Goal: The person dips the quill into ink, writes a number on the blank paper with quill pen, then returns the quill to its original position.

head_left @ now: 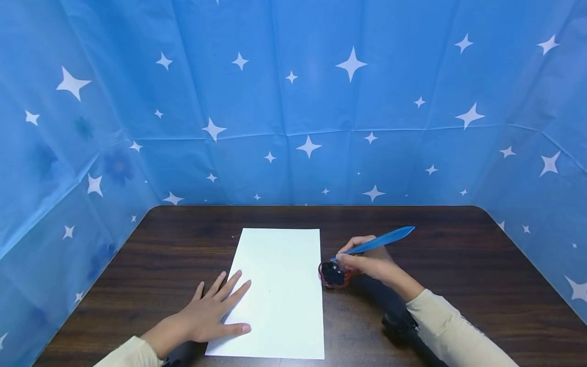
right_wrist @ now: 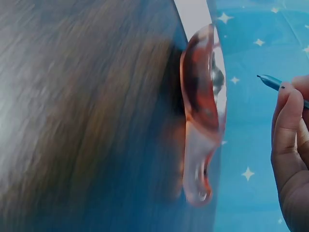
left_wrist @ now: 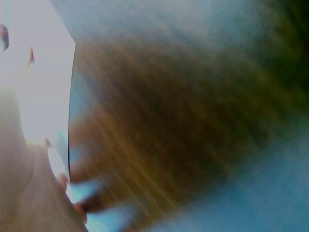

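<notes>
Beside the paper's (head_left: 284, 295) right edge — dish (head_left: 333, 274), right hand (head_left: 377, 264) with blue pen (head_left: 387, 238).

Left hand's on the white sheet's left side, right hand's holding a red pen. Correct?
One error: the pen is blue, not red, as the head view shows. The rest stands: left hand on the left side of the white sheet, right hand holding the pen.
</notes>
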A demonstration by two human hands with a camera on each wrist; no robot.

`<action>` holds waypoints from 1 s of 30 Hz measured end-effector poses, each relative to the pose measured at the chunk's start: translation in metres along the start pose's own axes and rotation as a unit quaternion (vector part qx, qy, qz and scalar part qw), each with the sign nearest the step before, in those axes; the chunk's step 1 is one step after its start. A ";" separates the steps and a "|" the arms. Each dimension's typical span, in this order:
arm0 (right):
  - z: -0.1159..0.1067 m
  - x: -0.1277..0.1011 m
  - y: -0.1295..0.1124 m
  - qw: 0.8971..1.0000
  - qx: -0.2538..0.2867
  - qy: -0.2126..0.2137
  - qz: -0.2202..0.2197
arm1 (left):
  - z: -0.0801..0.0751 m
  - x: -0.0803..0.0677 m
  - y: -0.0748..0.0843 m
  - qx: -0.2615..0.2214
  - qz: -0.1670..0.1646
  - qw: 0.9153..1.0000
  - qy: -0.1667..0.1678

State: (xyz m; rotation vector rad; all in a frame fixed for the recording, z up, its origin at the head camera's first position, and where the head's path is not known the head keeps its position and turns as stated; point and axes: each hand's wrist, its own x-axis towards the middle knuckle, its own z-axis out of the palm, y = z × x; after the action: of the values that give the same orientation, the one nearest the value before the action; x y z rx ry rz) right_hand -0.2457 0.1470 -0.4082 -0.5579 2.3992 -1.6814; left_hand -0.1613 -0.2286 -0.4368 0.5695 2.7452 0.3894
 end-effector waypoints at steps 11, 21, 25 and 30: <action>0.019 0.015 -0.014 1.000 0.002 -0.016 0.015 | -0.002 0.001 0.001 0.006 -0.002 1.000 -0.002; 0.039 0.028 -0.024 0.996 0.079 -0.029 0.043 | -0.001 0.001 0.001 0.006 -0.004 1.000 -0.003; 0.051 0.034 -0.025 0.997 0.071 -0.003 0.021 | -0.001 0.000 0.002 0.007 -0.004 1.000 0.000; 0.066 0.042 -0.028 0.998 0.053 0.034 0.023 | 0.000 0.000 0.000 0.007 -0.005 1.000 -0.001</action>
State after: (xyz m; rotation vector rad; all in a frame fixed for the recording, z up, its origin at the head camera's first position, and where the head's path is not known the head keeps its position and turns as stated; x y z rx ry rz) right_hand -0.2559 0.0644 -0.4021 -0.4310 2.3325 -1.8234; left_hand -0.1613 -0.2282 -0.4366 0.5599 2.7502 0.3676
